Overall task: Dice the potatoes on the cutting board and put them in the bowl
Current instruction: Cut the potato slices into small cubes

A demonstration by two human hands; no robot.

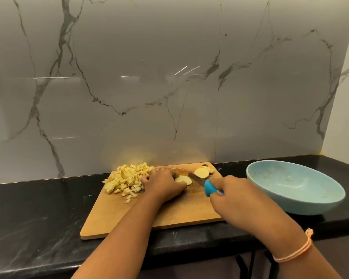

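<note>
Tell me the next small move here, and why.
Probably bring the knife down through the slices held by the left hand. The right hand grips it with the blade right beside them, they are whole rounds, and the bowl holds no potato yet.

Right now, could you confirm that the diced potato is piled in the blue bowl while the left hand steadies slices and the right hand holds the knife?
Not quite: the head view shows the diced potato piled on the cutting board, not in the blue bowl. The left hand does steady slices and the right hand holds the knife.
</note>
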